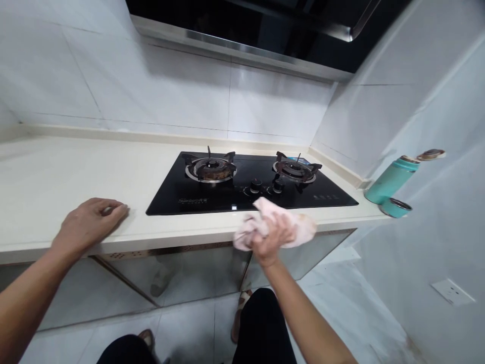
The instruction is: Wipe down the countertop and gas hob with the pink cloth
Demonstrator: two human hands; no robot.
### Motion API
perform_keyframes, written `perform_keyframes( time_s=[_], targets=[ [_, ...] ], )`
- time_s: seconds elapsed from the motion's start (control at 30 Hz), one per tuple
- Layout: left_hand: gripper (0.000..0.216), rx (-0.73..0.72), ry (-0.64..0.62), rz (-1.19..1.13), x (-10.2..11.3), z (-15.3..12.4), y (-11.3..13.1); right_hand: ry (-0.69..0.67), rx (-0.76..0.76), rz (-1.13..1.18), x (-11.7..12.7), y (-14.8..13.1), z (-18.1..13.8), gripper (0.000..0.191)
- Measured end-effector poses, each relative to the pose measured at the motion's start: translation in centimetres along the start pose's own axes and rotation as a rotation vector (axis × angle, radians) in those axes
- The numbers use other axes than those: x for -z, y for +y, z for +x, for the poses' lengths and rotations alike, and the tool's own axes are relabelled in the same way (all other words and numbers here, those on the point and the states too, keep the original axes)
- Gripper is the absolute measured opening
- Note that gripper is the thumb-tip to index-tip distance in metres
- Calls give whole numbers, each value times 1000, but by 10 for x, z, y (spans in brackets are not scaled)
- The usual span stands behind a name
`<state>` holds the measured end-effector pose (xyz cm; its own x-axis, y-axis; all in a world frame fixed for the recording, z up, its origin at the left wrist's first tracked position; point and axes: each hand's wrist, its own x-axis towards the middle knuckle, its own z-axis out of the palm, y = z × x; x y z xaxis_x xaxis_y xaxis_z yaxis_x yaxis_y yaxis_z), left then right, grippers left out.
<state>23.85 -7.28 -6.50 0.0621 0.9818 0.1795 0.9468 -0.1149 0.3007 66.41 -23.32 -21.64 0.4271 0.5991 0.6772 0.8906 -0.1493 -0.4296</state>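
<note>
My right hand (270, 237) grips a crumpled pale pink cloth (299, 227) at the front edge of the cream countertop (76, 172), just in front of the black glass gas hob (212, 199). The hob has two burners, left burner (210, 168) and right burner (294, 169), with two knobs (265, 187) between them. My left hand (91, 222) rests palm down on the countertop near its front edge, left of the hob, fingers loosely curled and holding nothing.
A teal flask (390, 179) with its cap (394, 207) beside it stands at the counter's right end against the wall. A black range hood (265, 25) hangs above. White tiled walls surround; a wall socket (452, 291) is low on the right.
</note>
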Motion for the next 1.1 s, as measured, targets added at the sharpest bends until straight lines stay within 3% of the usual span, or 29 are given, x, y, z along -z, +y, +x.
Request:
perform_keyframes(
  time_s=[0.07, 0.13, 0.23, 0.3, 0.4, 0.5, 0.6, 0.67, 0.8, 0.93, 1.1],
  targets=[
    [59, -3, 1, -1, 2, -2, 3, -269, 186, 18, -19, -62, -17, 65],
    [57, 5, 5, -5, 5, -5, 5, -407, 409, 16, -29, -120, -26, 70],
    [54, 20, -3, -18, 10, -7, 7, -364, 648, 51, -27, -177, -24, 65],
    [54, 30, -18, -23, 14, -8, 7, -289, 744, 64, -22, -183, -16, 58],
    [55, 54, -37, -8, 16, -7, 5, -212, 867, 86, -10, -136, 2, 51],
    [55, 31, -42, 9, 14, -3, -1, -198, 887, 66, 16, -39, 22, 46],
    [56, -5, -20, 33, 6, 5, -10, -274, 703, -106, 63, 73, 47, 46],
    [57, -31, -22, 65, 1, 12, -17, -329, 540, -251, 101, 140, 67, 57],
    [59, -71, -33, 96, -3, 19, -23, -352, 352, -412, 161, 238, 103, 78],
    [58, -53, -12, 48, -1, 15, -16, -346, 397, -435, 178, 280, 117, 78],
    [62, -3, 115, -53, -8, 6, -3, -359, 526, -559, 175, 269, 122, 54]
  ],
)
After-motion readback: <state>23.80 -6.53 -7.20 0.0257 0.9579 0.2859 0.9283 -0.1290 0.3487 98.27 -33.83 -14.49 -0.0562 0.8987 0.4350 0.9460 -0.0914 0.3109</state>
